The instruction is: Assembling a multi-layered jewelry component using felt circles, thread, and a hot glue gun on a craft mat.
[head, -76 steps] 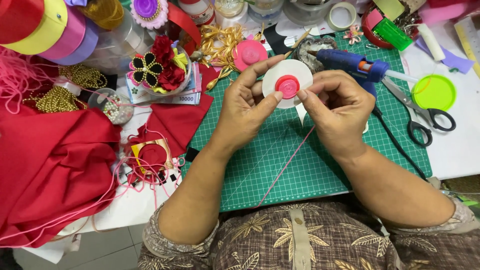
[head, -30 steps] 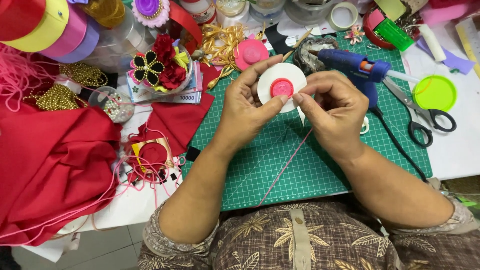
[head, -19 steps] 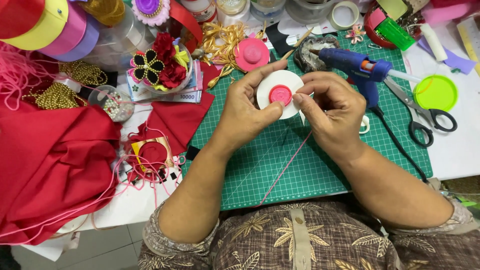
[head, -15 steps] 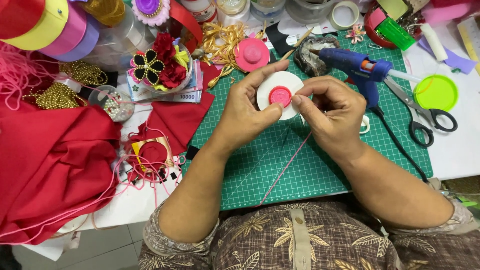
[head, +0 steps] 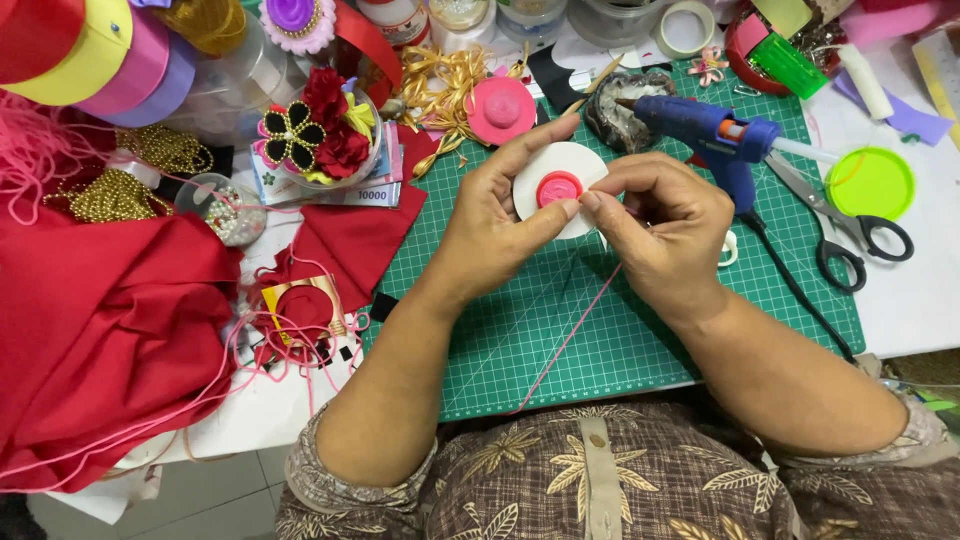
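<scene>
Left hand (head: 490,225): it grips the white disc (head: 575,165) from the left side, the thumb pressing near the pink centre, the forefinger reaching over the top edge.
Right hand (head: 665,235): fingers are closed in a pinch on the pink cord (head: 570,335), just at the right edge of the disc.
White disc: round and flat, with a raised pink round piece (head: 558,187) in its middle; it is held up between both hands, above the green cutting mat (head: 520,330).
Pink cord: thin, it runs from the right hand down and to the left over the mat, to the front edge of the tabletop (head: 905,310).
Glue gun (head: 715,135): blue, lying on the mat just behind the right hand, nozzle pointing left.
Scissors (head: 850,225): black handles, to the right of the glue gun, near a lime green lid (head: 870,183).
Small pink hat (head: 500,108): on the mat, behind the left hand.
Red cloth (head: 100,330): a big folded heap at the far left.
Fabric flowers (head: 315,130): red and black, in a clear bowl behind the red cloth.
</scene>
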